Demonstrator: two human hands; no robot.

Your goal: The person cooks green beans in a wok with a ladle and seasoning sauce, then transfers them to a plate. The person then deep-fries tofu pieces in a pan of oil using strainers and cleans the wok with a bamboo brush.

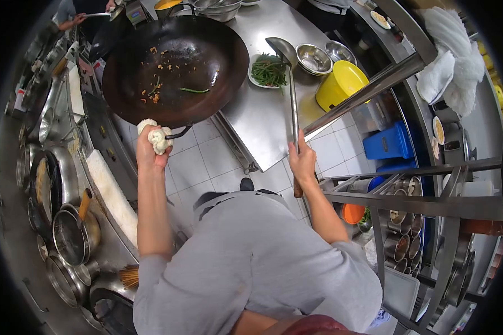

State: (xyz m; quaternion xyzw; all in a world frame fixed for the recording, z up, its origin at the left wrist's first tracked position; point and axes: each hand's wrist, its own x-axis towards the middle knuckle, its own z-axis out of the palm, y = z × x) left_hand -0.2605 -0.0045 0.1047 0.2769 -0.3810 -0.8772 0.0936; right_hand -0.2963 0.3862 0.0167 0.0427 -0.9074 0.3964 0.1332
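A large dark wok (179, 61) is lifted over the gap by the steel table, with browned bits and a green bean or two left on its inside. My left hand (150, 148) is closed round its loop handle through a bunched white cloth (160, 139). In my right hand (302, 162) is the long shaft of a ladle (281, 51), its bowl pointing away from me. That bowl hangs beside a white plate (256, 81) heaped with cooked green beans (269, 71).
Steel bowls (314, 59) and a yellow bucket (341, 86) stand right of the plate on the steel table (251, 125). A metal rail (369, 92) crosses close on the right. The stove side (114, 192) lies left. Another person's arm (71, 21) shows at upper left.
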